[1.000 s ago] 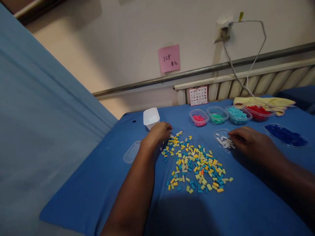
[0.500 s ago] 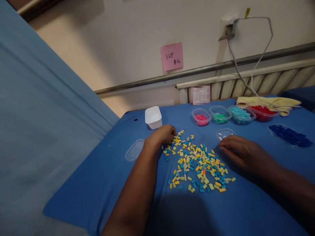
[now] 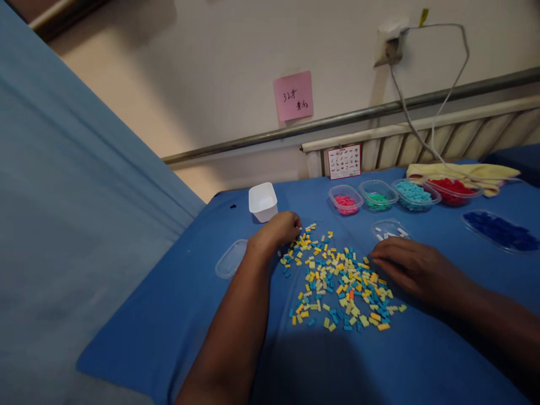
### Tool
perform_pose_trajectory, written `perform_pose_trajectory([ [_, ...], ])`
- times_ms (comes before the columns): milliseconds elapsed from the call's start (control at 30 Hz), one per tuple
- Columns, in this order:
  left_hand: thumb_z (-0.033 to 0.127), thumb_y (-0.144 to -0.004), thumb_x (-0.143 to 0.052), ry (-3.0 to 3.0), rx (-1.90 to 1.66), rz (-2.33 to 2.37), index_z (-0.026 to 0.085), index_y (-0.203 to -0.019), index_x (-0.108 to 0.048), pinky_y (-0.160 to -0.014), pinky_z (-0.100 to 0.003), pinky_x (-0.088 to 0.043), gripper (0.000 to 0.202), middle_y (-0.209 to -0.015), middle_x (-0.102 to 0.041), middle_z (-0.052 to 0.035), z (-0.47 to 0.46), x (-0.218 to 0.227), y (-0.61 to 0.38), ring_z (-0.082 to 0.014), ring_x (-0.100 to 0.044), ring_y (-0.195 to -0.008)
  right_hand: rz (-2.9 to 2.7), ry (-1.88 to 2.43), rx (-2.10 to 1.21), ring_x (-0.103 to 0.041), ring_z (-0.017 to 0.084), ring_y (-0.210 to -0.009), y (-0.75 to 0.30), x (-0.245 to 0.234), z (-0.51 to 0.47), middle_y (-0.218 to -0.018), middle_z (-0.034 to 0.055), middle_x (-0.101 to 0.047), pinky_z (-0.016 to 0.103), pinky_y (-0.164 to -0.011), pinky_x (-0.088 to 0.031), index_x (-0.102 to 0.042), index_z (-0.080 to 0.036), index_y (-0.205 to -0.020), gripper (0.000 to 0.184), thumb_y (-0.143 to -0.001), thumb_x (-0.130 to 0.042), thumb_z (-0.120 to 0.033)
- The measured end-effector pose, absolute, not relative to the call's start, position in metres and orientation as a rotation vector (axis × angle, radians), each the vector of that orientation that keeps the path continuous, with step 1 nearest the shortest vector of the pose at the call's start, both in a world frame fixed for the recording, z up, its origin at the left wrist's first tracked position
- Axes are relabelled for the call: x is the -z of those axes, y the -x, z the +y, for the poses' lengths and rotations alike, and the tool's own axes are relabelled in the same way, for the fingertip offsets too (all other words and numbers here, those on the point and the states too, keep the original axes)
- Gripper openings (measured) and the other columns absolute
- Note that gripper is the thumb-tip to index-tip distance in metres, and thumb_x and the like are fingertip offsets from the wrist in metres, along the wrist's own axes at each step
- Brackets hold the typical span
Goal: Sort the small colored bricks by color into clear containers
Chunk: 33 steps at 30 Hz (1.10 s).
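Note:
A heap of small yellow, blue and white bricks (image 3: 337, 284) lies spread on the blue cloth (image 3: 177, 320). My left hand (image 3: 277, 230) rests at the heap's far left corner, fingers curled together over something I cannot make out. My right hand (image 3: 411, 267) lies at the heap's right edge, fingers stretched flat toward the bricks, nothing in it. Just beyond its fingers a clear shallow tray with white bricks (image 3: 390, 229) shows partly.
A white cup (image 3: 262, 201) stands behind my left hand, and a clear lid (image 3: 230, 259) lies to its left. Along the back sit tubs of pink (image 3: 345, 200), green (image 3: 378, 197), light blue (image 3: 414, 193) and red bricks (image 3: 451, 188); dark blue bricks (image 3: 502, 230) lie at right.
My right hand has drawn back from the tray of white bricks to the heap's right edge. My left hand has stayed at the heap's far left corner.

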State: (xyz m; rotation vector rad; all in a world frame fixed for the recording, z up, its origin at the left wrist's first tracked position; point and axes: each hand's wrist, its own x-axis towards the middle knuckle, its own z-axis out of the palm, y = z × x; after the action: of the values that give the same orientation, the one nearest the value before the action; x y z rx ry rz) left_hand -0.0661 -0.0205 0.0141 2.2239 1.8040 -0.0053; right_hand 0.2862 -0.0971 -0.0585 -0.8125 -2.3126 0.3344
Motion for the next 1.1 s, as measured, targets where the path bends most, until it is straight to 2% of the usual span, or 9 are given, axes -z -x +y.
perform_pose_trajectory([
  [167,0.011,-0.092,-0.065,-2.297,-0.058,1.829,0.017,-0.111,-0.081,-0.083,-0.030,-0.051,0.025,-0.108,-0.082,-0.0101,-0.013,-0.004,0.047,-0.0234,-0.073,-0.094,-2.350,0.780,-0.347,-0.077,0.023,-0.095,-0.283,0.058,-0.099,-0.107,0.0080,-0.079,0.039,-0.086,-0.063,-0.075,-0.023,-0.110,0.019,-0.113,-0.057,-0.026],
  [267,0.015,-0.095,-0.066,-2.316,-0.060,1.803,0.019,-0.112,-0.081,-0.082,-0.029,-0.050,0.023,-0.112,-0.082,-0.0086,-0.010,0.003,0.040,-0.0232,-0.073,-0.097,-2.358,0.773,-0.352,-0.077,0.023,-0.096,-0.283,0.058,-0.099,-0.107,0.0080,-0.079,0.038,-0.087,-0.063,-0.075,-0.022,-0.111,0.019,-0.113,-0.057,-0.026],
  [433,0.018,-0.098,-0.064,-2.287,-0.047,1.856,0.017,-0.115,-0.079,-0.079,-0.030,-0.050,0.022,-0.108,-0.081,-0.0098,-0.007,0.006,0.039,-0.0233,-0.072,-0.092,-2.392,0.770,-0.371,-0.077,0.023,-0.098,-0.282,0.060,-0.099,-0.110,0.0079,-0.080,0.038,-0.089,-0.063,-0.076,-0.023,-0.113,0.021,-0.114,-0.055,-0.028],
  [700,0.016,-0.101,-0.058,-2.330,0.019,1.901,0.018,-0.128,-0.077,-0.088,-0.030,-0.051,0.034,-0.120,-0.080,-0.0123,-0.008,0.005,0.041,-0.0258,-0.074,-0.106,-2.419,0.752,-0.355,-0.077,0.022,-0.096,-0.280,0.057,-0.100,-0.108,0.0076,-0.080,0.035,-0.087,-0.061,-0.076,-0.022,-0.112,0.022,-0.114,-0.055,-0.027],
  [867,0.011,-0.092,-0.061,-2.339,0.146,1.887,0.020,-0.119,-0.083,-0.082,-0.032,-0.050,0.036,-0.114,-0.082,-0.0125,-0.004,0.002,0.047,-0.0274,-0.075,-0.101,-2.453,0.725,-0.318,-0.075,0.022,-0.095,-0.276,0.054,-0.099,-0.105,0.0087,-0.079,0.035,-0.085,-0.059,-0.076,-0.020,-0.111,0.025,-0.116,-0.052,-0.027],
  [1033,0.014,-0.094,-0.057,-2.380,0.141,1.890,0.015,-0.113,-0.083,-0.078,-0.034,-0.047,0.032,-0.112,-0.082,-0.0167,-0.003,-0.008,0.048,-0.0296,-0.075,-0.098,-2.473,0.706,-0.289,-0.071,0.020,-0.090,-0.265,0.049,-0.099,-0.097,0.0075,-0.077,0.032,-0.082,-0.056,-0.076,-0.020,-0.103,0.024,-0.113,-0.054,-0.023],
  [1100,0.014,-0.093,-0.057,-2.341,0.081,1.871,0.015,-0.112,-0.083,-0.075,-0.032,-0.045,0.032,-0.108,-0.083,-0.0134,-0.005,-0.015,0.041,-0.0272,-0.075,-0.093,-2.484,0.694,-0.261,-0.070,0.019,-0.089,-0.262,0.045,-0.098,-0.097,0.0063,-0.077,0.031,-0.081,-0.055,-0.076,-0.021,-0.104,0.021,-0.111,-0.056,-0.021],
])
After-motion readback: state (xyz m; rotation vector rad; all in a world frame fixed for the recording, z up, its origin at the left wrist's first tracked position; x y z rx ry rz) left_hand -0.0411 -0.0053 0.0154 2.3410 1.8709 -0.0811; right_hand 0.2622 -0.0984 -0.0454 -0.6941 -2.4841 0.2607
